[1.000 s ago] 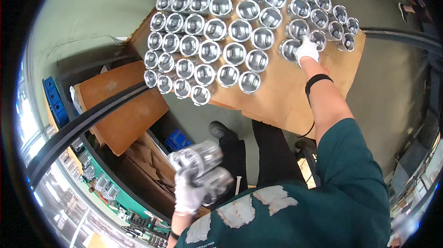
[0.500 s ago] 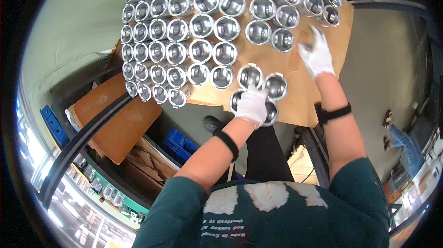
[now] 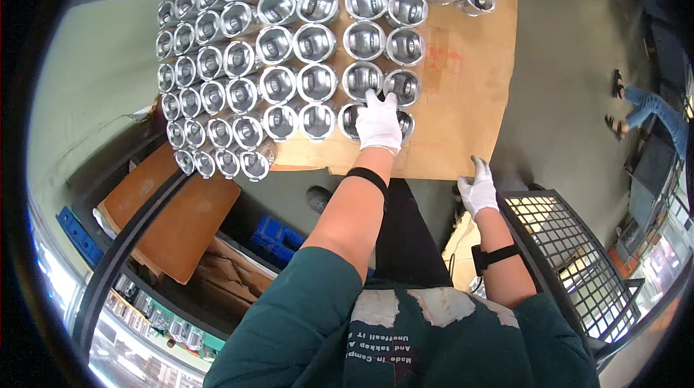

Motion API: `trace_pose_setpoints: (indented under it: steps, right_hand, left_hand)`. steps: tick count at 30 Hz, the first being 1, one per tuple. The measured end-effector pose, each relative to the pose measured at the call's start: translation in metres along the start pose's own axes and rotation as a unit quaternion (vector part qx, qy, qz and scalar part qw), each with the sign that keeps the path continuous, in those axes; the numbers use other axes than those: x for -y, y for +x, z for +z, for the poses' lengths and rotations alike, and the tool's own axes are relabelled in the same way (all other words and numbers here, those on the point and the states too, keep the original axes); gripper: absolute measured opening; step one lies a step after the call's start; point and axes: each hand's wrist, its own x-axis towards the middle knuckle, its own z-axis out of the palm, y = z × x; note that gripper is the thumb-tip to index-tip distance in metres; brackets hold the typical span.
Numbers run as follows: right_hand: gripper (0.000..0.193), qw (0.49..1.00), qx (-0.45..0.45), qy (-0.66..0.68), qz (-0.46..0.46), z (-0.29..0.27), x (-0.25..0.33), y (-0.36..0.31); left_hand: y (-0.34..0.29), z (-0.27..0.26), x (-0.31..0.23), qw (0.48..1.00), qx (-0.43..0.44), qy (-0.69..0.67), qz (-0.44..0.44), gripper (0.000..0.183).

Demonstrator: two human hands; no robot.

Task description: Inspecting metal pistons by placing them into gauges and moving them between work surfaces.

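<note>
Shiny metal pistons (image 3: 316,43) stand in rows on a brown cardboard sheet (image 3: 463,106), open ends up. My gloved left hand (image 3: 379,122) is at the near end of the right-hand rows, among a cluster of pistons. Its fingertips reach onto the rims of two far ones, a left piston (image 3: 362,80) and a right piston (image 3: 403,87). The palm partly covers the two nearer pistons, so how firmly the fingers grip is hard to see. My gloved right hand (image 3: 477,189) hovers by the sheet's near right edge, fingers apart and holding nothing.
A black wire-mesh rack (image 3: 571,243) stands close on the right. Below left are brown boards (image 3: 170,222), a blue crate (image 3: 278,236) and a black rail (image 3: 126,243). Another person's legs (image 3: 654,110) show at the far right.
My left hand has slid the cluster of pistons away from me, up against the row beyond. My right hand has come back toward me, to the sheet's near edge. The view has shifted.
</note>
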Motion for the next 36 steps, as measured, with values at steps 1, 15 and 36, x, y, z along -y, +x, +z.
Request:
trace_pose_setpoints:
  steps: [1,15,36]
  right_hand:
    - [0.061,0.999,0.005,-0.017,-0.028,0.004,-0.002,-0.003]
    - [0.05,0.873,0.186,-0.304,-0.332,0.08,0.257,-0.16]
    - [0.084,-0.013,0.234,-0.729,-0.643,0.639,0.428,-0.854]
  left_hand:
    - [-0.003,-0.009,0.0,1.0,0.024,0.014,0.006,0.045]
    - [-0.339,-0.109,0.332,0.98,0.077,-0.152,-0.1,0.067]
    - [-0.75,-0.1,0.483,0.555,-0.441,-0.592,-0.382,0.039]
